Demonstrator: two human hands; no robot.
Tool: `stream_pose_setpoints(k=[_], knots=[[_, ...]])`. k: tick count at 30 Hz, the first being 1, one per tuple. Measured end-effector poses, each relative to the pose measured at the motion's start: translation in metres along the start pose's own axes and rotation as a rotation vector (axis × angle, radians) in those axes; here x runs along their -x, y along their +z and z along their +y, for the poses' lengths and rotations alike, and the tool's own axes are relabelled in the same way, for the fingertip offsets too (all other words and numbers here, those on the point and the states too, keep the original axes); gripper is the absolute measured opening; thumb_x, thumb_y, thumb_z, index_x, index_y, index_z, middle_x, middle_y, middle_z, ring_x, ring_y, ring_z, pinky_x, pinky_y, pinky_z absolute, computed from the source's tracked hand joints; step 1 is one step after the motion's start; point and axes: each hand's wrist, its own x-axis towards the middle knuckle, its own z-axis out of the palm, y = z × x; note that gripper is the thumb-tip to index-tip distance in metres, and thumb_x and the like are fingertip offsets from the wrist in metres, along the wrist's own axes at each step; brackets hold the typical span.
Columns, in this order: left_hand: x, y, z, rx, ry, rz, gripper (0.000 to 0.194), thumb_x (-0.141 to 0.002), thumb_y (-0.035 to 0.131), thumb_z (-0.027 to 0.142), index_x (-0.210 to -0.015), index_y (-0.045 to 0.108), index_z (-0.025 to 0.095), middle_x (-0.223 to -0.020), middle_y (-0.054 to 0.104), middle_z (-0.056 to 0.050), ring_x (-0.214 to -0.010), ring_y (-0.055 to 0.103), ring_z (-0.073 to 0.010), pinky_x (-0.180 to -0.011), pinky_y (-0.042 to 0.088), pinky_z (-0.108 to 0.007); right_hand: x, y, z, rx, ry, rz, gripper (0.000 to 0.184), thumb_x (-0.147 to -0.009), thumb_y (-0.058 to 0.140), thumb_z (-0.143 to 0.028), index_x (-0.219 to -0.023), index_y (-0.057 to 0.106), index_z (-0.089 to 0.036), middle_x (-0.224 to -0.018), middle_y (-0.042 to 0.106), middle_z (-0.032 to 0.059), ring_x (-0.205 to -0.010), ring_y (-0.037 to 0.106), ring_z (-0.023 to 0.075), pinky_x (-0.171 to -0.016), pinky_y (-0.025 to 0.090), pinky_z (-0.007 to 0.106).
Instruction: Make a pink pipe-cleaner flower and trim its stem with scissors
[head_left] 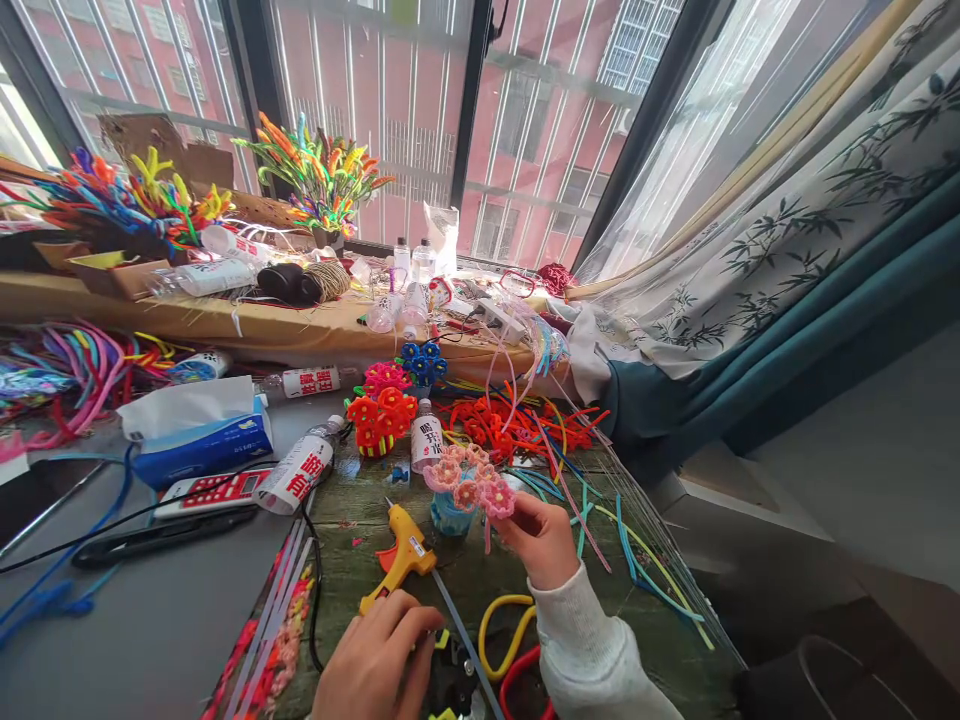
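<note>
My right hand [541, 538] is closed on a pink pipe-cleaner flower [496, 497], holding it at a small bunch of pink flowers [459, 472] that stands in a blue cup [450, 517]. My left hand [379, 655] rests low on the table with fingers curled, just below the handle of a yellow and orange glue gun [403, 556]; whether it grips anything I cannot make out. A thin grey rod [459, 632] runs past its fingertips.
Red flowers [380, 412], blue flowers [421, 361] and loose red and coloured pipe cleaners [517, 425] lie beyond. Plastic bottles [298, 474], a tissue pack [201, 446] and a black cable [313, 590] sit left. A patterned curtain [765, 250] hangs right.
</note>
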Motion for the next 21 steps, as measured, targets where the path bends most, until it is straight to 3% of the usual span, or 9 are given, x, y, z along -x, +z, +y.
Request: stream_pose_setpoints(k=[5, 10, 15, 21], knots=[[-0.031, 0.01, 0.019, 0.133, -0.028, 0.056, 0.025, -0.09, 0.052, 0.032, -0.112, 0.06, 0.022, -0.102, 0.07, -0.008, -0.091, 0.069, -0.0195, -0.075, 0.056, -0.026, 0.014, -0.001, -0.01, -0.227, 0.17, -0.066, 0.043, -0.067, 0.074, -0.055, -0.073, 0.077, -0.013, -0.058, 0.063, 0.0035, -0.045, 0.045, 0.01, -0.041, 0.037, 0.022], [-0.061, 0.025, 0.043, 0.242, -0.016, 0.165, 0.022, -0.087, 0.058, 0.037, -0.091, 0.067, 0.018, -0.074, 0.071, -0.004, -0.065, 0.067, -0.0195, -0.056, 0.055, -0.029, 0.024, -0.006, -0.02, -0.521, 0.363, -0.061, 0.04, -0.059, 0.082, -0.052, -0.07, 0.077, -0.013, -0.056, 0.065, 0.0043, -0.045, 0.051, 0.0094, -0.041, 0.038, 0.02], [-0.059, 0.038, 0.052, 0.269, -0.035, 0.161, 0.016, -0.089, 0.054, 0.026, -0.086, 0.068, 0.019, -0.061, 0.067, 0.0, -0.054, 0.061, -0.0147, -0.05, 0.049, -0.024, 0.026, -0.021, -0.018, -0.566, 0.363, -0.02, 0.04, -0.059, 0.083, -0.051, -0.069, 0.078, -0.012, -0.045, 0.058, 0.0006, -0.037, 0.033, 0.0034, -0.037, 0.022, 0.018], [-0.06, 0.04, 0.069, 0.317, -0.023, 0.106, 0.013, -0.086, 0.057, 0.021, -0.081, 0.069, 0.018, -0.057, 0.066, 0.001, -0.049, 0.059, -0.0121, -0.046, 0.047, -0.021, 0.027, -0.04, -0.008, -0.587, 0.307, -0.003, 0.037, -0.059, 0.083, -0.05, -0.069, 0.078, -0.014, -0.047, 0.056, 0.0002, -0.039, 0.037, 0.0055, -0.038, 0.026, 0.02]])
